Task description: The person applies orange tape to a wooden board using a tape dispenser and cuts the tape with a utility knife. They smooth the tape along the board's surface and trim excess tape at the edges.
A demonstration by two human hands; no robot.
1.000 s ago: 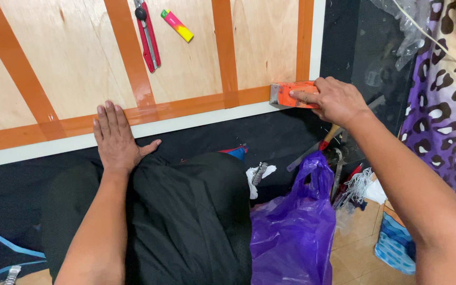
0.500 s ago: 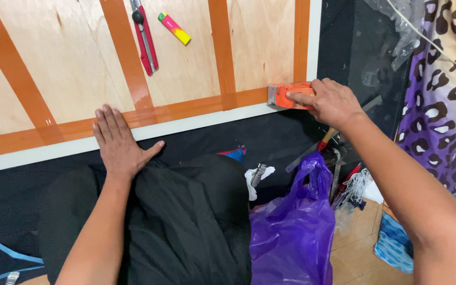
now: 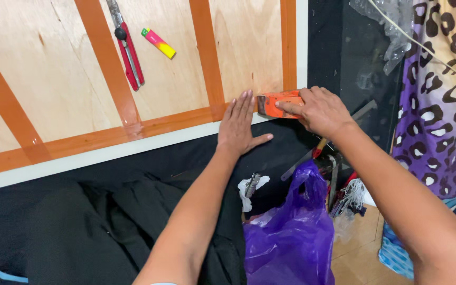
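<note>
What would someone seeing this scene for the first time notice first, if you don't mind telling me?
Bright orange tape strips crossing the pale plywood board stand out first. At the board's near edge, the right hand grips an orange tape tool, while the left hand lies flat beside it. A red box cutter lies at the top, and a purple plastic bag sits below.

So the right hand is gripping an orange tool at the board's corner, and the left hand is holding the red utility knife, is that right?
Not quite. In the head view the left hand lies flat on the wooden board beside the orange tool; the red utility knife lies untouched farther up. The right hand does grip the tool at the corner.
</note>
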